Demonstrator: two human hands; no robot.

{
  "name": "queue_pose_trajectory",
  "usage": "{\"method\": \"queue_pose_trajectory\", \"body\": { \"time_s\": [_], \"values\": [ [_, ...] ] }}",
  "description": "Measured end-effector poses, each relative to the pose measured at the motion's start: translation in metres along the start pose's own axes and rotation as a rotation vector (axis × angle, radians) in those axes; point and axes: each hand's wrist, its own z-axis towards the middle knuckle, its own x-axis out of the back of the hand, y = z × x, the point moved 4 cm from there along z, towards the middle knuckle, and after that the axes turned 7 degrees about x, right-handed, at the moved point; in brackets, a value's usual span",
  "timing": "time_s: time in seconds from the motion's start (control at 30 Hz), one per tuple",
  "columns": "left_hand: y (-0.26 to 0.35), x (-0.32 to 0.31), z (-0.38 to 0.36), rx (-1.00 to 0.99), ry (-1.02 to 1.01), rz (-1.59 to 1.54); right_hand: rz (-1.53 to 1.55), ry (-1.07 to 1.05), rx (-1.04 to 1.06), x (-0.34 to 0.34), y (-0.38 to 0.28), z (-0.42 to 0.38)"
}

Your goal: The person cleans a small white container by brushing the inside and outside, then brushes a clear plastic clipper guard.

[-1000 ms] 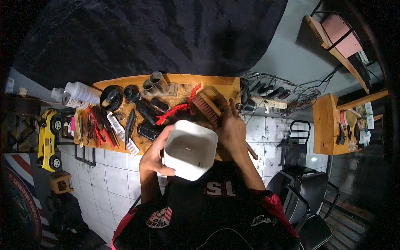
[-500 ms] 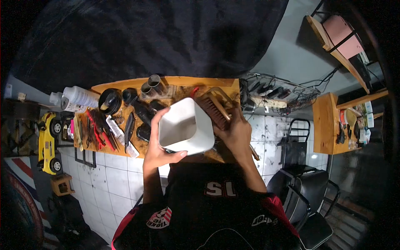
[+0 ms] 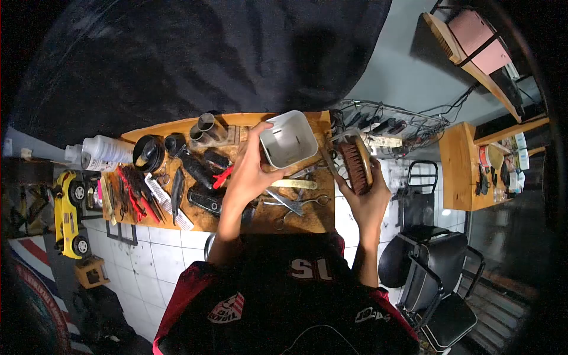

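Note:
My left hand (image 3: 248, 174) is wrapped round a white square container (image 3: 285, 131), its open top facing me and small dark bits inside. My right hand (image 3: 368, 198) grips a brush (image 3: 357, 165) with brown bristles and a wooden back, just past the table's right edge. Beside the brush runs a narrow strip whose kind I cannot make out. Beneath the container lie scissors (image 3: 287, 202), a second pair (image 3: 305, 202) and a pale flat handle (image 3: 296, 184). A red-handled clip (image 3: 222, 177) shows by my left wrist.
Combs (image 3: 160, 195), hair clippers (image 3: 204, 201), a black bowl (image 3: 148, 152), metal cups (image 3: 210, 125) and white bottles (image 3: 108, 149) crowd the wooden table (image 3: 248, 222). A wire rack (image 3: 390, 121) hangs to the right. Black chairs (image 3: 441, 266) stand at the lower right.
The container has moved up and slightly right, away from me. The brush has gone right, apart from the container, and its bristles now stand more upright. Scissors on the table have come into sight.

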Motion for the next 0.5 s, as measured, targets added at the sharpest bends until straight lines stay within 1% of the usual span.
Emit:
{"method": "queue_pose_trajectory", "body": {
  "time_s": [0.13,0.2,0.23,0.33,0.5],
  "values": [
    [-0.006,0.002,0.004,-0.151,-0.073,0.148,0.023,-0.009,-0.093,0.007,-0.005,-0.006],
    [0.0,0.004,0.004,-0.135,-0.068,0.186,0.083,0.002,-0.107,0.009,0.0,-0.009],
    [0.002,0.004,0.004,-0.127,-0.064,0.205,0.062,0.006,-0.095,0.01,0.0,-0.01],
    [0.002,0.001,0.002,-0.076,-0.027,0.141,0.034,0.008,-0.064,0.013,-0.001,-0.011],
    [0.002,-0.002,-0.001,-0.079,0.054,0.234,0.13,-0.016,-0.088,0.017,-0.013,-0.011]
  ]
}}
